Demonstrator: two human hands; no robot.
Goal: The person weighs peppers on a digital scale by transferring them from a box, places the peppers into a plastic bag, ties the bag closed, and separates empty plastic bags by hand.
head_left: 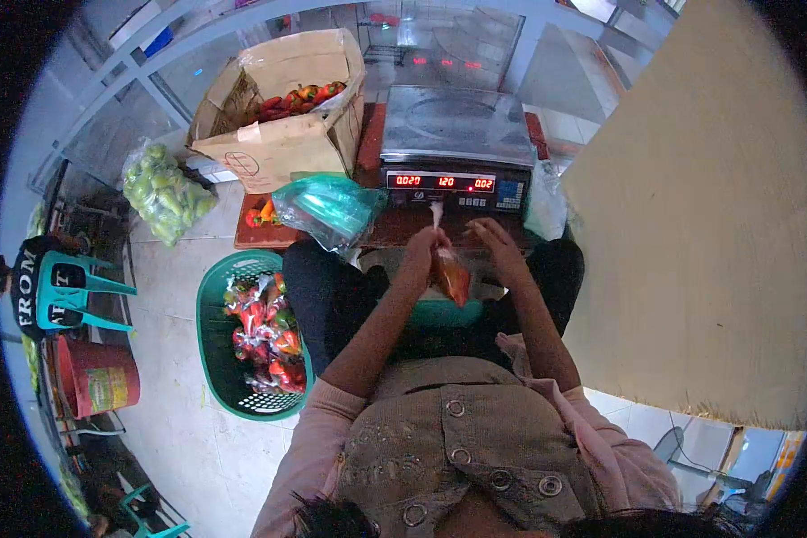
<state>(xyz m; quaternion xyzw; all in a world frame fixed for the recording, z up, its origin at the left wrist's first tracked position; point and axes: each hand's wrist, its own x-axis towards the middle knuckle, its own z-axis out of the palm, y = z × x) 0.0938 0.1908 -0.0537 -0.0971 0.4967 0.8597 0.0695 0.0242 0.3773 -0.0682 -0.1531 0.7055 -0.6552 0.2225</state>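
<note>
Head view: the left hand (424, 246) was clenched on the gathered neck of a small clear plastic bag with orange-red contents (451, 280), which hung between the person's knees, just on the near side of a silver flat-topped electronic scale (455, 125) with lit red digits. The right hand (496, 240) stood just to the right, fingers loosely bent and apart from the bag; it had no visible hold on anything. Done, as judged from the layout: a number of clear plastic packs of red and green peppers (273, 332) lay in an oval green plastic basket (208, 359) on the floor to the left. Left over: loose red peppers (300, 100) in a large brown cardboard box (282, 154) at far left, plus a few red and orange peppers (262, 215) on the low red-brown table (251, 236), beside thin teal plastic bags (332, 211). Packing therefore appeared well under way but unfinished. Whether the held bag's neck was fastened could not be told; the scale's top plate bore nothing visible.
</note>
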